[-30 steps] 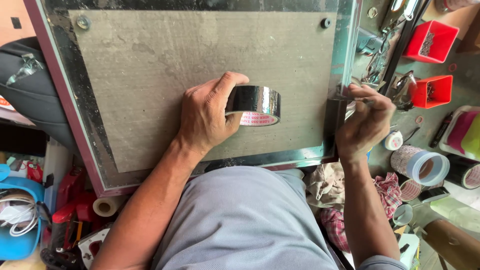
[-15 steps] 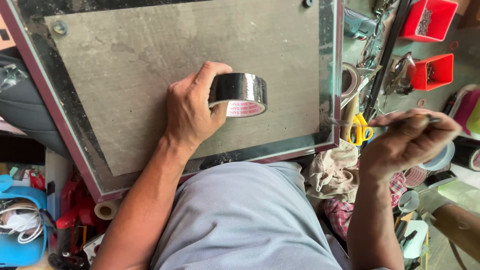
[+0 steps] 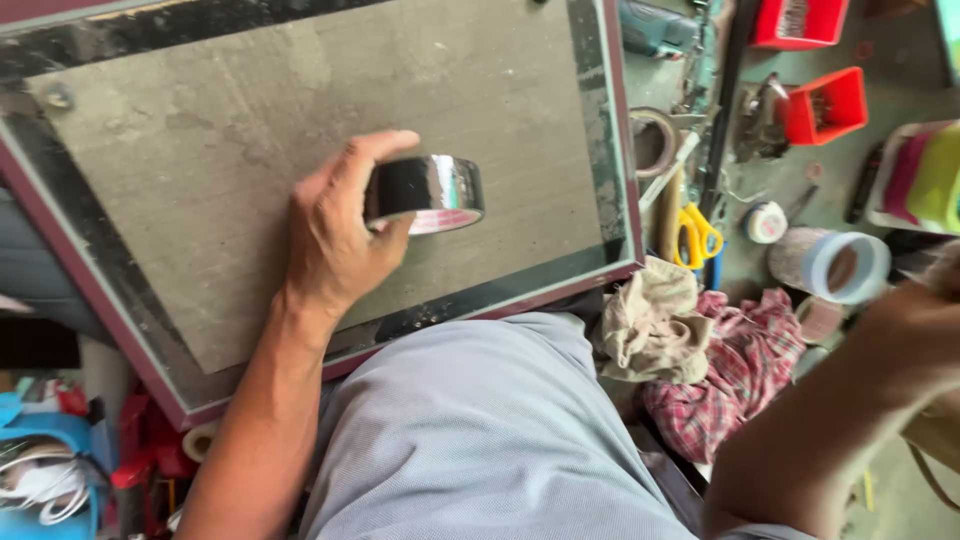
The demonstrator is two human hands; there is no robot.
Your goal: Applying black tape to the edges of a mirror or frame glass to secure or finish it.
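On the grey framed board (image 3: 230, 150) across the lap, left hand (image 3: 335, 235) grips a shiny black roll of tape (image 3: 425, 192), fingers curled over the top, roll standing on edge and touching the board surface. Right hand (image 3: 925, 320) is off at the right edge, blurred, cannot tell its grip. Yellow-handled scissors (image 3: 697, 236), beige rag (image 3: 650, 320) and red plaid cloth (image 3: 745, 370) lie right of the board, red bins (image 3: 825, 105) further back
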